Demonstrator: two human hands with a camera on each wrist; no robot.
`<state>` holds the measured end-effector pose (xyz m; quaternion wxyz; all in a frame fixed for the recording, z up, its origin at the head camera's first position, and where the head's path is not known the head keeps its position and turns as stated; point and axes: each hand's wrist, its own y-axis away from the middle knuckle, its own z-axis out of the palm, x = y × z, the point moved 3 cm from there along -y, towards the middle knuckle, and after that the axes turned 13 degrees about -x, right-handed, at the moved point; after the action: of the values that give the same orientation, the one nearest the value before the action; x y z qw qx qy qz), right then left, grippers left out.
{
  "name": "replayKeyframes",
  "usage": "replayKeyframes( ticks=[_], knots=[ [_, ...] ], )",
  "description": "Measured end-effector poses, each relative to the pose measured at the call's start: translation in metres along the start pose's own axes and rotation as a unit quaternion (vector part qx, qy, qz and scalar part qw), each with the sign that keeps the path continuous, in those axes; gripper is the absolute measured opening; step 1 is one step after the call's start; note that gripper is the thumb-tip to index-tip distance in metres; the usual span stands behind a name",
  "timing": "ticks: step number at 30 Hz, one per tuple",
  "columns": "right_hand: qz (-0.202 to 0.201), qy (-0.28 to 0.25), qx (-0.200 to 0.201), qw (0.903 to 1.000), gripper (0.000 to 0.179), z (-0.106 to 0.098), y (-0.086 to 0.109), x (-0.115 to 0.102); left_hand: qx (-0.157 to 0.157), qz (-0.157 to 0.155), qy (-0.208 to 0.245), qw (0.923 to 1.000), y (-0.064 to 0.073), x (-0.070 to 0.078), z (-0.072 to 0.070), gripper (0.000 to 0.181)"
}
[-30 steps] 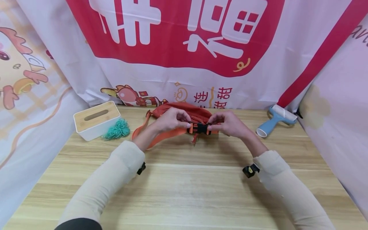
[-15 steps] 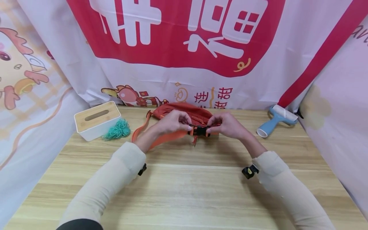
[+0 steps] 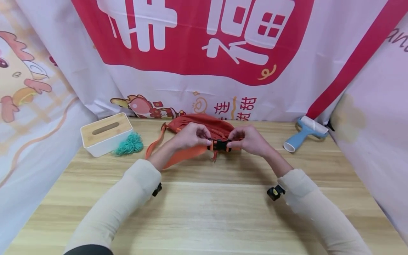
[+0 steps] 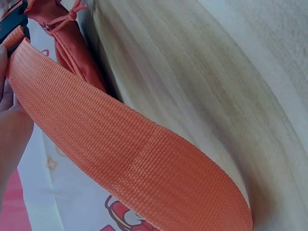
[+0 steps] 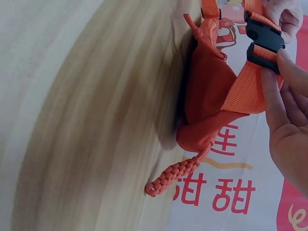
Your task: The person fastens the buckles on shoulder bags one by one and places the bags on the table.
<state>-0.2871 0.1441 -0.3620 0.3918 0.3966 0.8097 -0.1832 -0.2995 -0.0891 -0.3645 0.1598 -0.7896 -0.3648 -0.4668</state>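
Note:
A red-orange waist bag [image 3: 204, 121] lies at the far side of the table, against the printed cloth. In front of it, the black side-release buckle [image 5: 265, 39] on its strap is held up between both hands, its two halves joined. My left hand [image 3: 191, 135] pinches the buckle's left end where the webbing passes through. At the other end, the right hand [image 3: 250, 140] grips the buckle between thumb and fingers. The wide orange strap [image 4: 130, 139] loops out past the left wrist. A braided zipper pull [image 5: 173, 177] hangs from the bag's end.
A white tissue box [image 3: 106, 134] with a wooden lid stands at the back left, a bundle of teal yarn [image 3: 129, 144] beside it. At the back right lies a blue lint roller [image 3: 304, 132]. Printed cloth [image 3: 181, 92] closes off the table's back and sides.
Both hands have shifted slightly toward the near side with the buckle still between them. The bag, tissue box, yarn and lint roller have stayed in place.

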Motion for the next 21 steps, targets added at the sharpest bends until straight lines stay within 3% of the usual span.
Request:
replayKeyframes(
  ticks=[13, 21],
  knots=[
    [-0.005, 0.003, 0.008, 0.9999, 0.01, 0.0077, -0.003, 0.0011, -0.001, 0.001, -0.006, 1.0, -0.0024, -0.0068, 0.0018, 0.013],
    [-0.007, -0.002, 0.023, 0.9997, 0.012, 0.0085, -0.0044, -0.0009, 0.01, 0.005, 0.012, 0.9999, -0.0045, -0.0002, 0.0018, 0.01]
  ],
)
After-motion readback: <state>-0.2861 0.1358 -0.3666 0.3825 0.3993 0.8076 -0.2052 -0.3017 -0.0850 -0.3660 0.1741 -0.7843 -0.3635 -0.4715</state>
